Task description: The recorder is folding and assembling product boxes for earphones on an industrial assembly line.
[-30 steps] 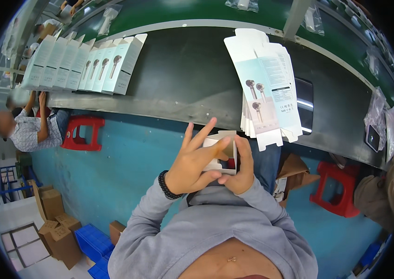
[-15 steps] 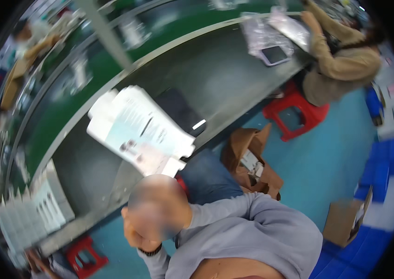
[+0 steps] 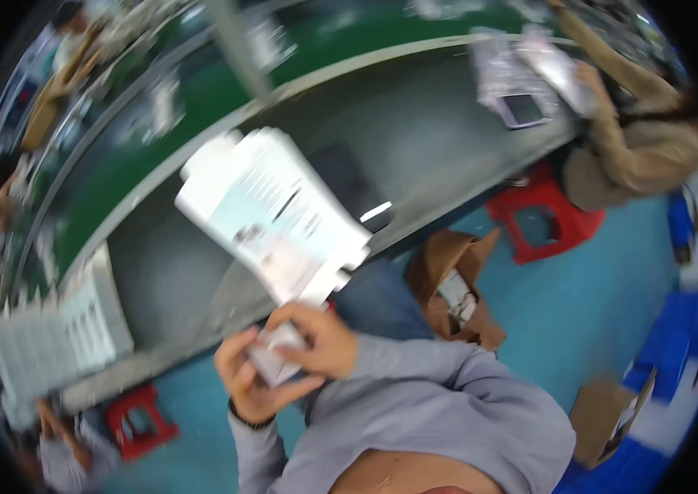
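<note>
Close to my body, below the table's front edge, I hold a small white box (image 3: 280, 354) between both hands. My left hand (image 3: 248, 385), with a dark band at its wrist, grips the box from the left and below. From the right, my right hand (image 3: 326, 344) closes over it, its fingers on the far side and top. Just beyond my hands lie flat unfolded carton sheets (image 3: 271, 214), white and pale blue with print. Next to the sheets is a dark flat item (image 3: 347, 177) with a white strip at its near end; its kind is unclear.
Folded pale cartons (image 3: 65, 329) stand on the grey table (image 3: 176, 272) at the left. A phone (image 3: 522, 111) and clear plastic bags lie at the far right, beside a seated co-worker (image 3: 637, 156). Red stools (image 3: 542, 218) and an open brown carton (image 3: 452, 276) are on the floor.
The whole view has shifted, moving the table items rightward in the picture. My hands still hold together; the box, hidden by blur before, now shows between them.
</note>
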Demonstrator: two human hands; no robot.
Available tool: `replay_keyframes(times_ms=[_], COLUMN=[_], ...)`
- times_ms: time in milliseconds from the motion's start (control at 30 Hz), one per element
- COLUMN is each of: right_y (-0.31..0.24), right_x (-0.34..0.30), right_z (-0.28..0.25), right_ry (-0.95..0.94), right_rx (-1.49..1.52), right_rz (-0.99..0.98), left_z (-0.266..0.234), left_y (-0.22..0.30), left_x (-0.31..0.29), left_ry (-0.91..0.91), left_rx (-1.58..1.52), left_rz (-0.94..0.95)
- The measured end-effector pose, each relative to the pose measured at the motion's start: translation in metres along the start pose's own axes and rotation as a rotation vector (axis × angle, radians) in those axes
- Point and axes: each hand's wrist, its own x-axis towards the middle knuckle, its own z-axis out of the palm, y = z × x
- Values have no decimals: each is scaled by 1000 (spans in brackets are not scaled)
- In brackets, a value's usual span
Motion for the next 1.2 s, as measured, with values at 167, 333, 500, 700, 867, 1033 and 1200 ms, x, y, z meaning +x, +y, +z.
replay_keyframes(times_ms=[167,333,500,700,867,1033,1200], right_y=[-16,-8,12,-5,-47,-59,-63], right_x=[8,16,15,11,24,9,14], right_z=[-4,7,20,25,18,-29,-53], right_ry=[11,-77,-317,-468,-547,-248,64], right_rx=[87,123,140,-482,-530,-417,-980], right_rz=[85,131,-129,-213,-416,-549,-551], left_z=[7,-8,-21,-95,-192,-257,-307], left_y=[-4,-7,-4,29,32,-57,-171], left_x=[19,13,2,9,-15,-48,-125], left_ry=[20,48,341,-382,34,843,1167], left_rx=[-79,-67,-87,106,197,220,508], left_rz=[52,58,30,-406,-467,-241,-412])
